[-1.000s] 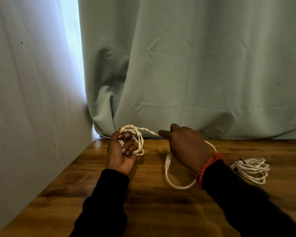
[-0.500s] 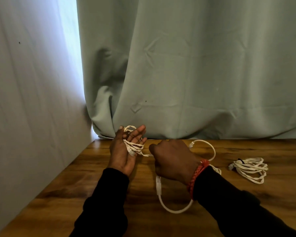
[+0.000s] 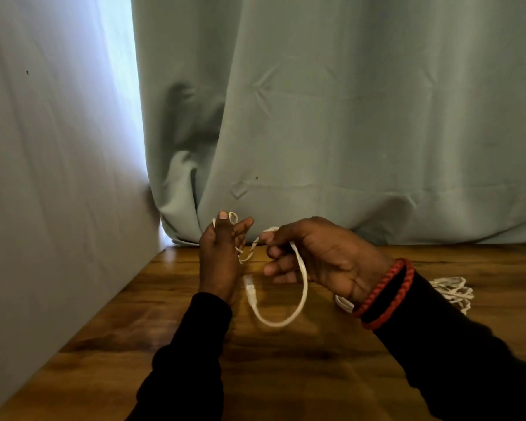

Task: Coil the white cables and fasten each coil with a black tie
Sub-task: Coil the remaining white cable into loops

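Observation:
A white cable (image 3: 302, 287) is partly wound round my left hand (image 3: 220, 256), whose fingers stand nearly straight with loops showing behind the fingertips. My right hand (image 3: 319, 256) pinches the cable's free length just right of that hand. Below it the free end hangs in a U-shaped loop, with its plug (image 3: 250, 290) dangling over the table. A second white coil (image 3: 451, 291) lies on the wooden table (image 3: 286, 375) at the right, partly hidden behind my right wrist. No black tie is visible.
Grey-green curtain (image 3: 346, 132) hangs along the table's far edge. A pale wall (image 3: 58, 192) closes the left side. Black sleeves cover both forearms, and a red braided bracelet (image 3: 386, 290) sits on my right wrist.
My right hand has lifted and turned, carrying the cable up toward the left hand's fingers. The hanging loop and plug swung with it. The left hand stays upright with loops round it.

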